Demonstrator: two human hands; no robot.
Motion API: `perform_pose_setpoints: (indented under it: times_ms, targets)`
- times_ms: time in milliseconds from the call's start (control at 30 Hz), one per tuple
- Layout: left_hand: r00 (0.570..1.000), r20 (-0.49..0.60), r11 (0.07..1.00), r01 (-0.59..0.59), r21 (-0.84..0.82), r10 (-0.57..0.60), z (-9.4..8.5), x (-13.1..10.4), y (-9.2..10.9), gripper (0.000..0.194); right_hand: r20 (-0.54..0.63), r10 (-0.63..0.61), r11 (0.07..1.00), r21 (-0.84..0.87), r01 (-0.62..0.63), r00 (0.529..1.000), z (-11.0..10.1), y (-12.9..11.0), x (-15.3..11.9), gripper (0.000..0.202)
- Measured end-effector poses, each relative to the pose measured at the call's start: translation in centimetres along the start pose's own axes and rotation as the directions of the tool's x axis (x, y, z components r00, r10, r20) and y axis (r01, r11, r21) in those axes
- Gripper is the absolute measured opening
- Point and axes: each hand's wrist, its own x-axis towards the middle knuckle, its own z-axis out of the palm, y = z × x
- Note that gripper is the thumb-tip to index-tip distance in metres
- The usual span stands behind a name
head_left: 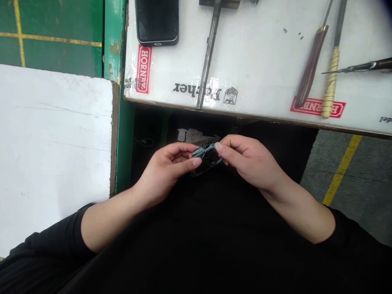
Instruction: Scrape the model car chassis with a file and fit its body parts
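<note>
White worktop (254,53): we saw glossy covering, red HORNBY labels (337,108), black print.
Phone (157,20): we noted it screen up, left end.
T-shaped metal tool (210,49): shaft reached the near edge.
Dark specks (299,34): we marked a few, mid-right.
Brown-handled tool (312,67): lay beside the pale-handled tool (332,81).
Pointed tool (367,66): we saw its tip cross that pale handle.

The dark part (210,158) in the grip, partly hidden by the left hand (167,165) and right hand (249,158), is too small to identify. Beyond the grip, the top edge crops the phone (157,20); far rightward, the side edge cuts a pointed tool (364,66).
</note>
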Motion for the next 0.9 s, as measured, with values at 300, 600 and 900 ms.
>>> perform_pose_setpoints:
  times_ms: [300,600,900]
  targets:
    - [0.997,-0.001,0.996,0.074,-0.049,-0.074,0.34,0.02,0.62,0.044,0.003,0.019,0.998,0.057,-0.019,1.0,0.01,0.07,-0.09,0.064]
    - [0.99,-0.001,0.983,0.14,-0.118,-0.142,0.18,0.54,0.72,0.043,0.054,0.027,0.998,0.061,-0.03,0.998,0.0,0.15,-0.2,0.062]
    - [0.987,0.037,0.972,0.157,-0.173,-0.153,0.24,0.44,0.79,0.034,0.044,0.022,0.991,0.128,-0.027,0.999,0.07,-0.03,-0.19,0.06]
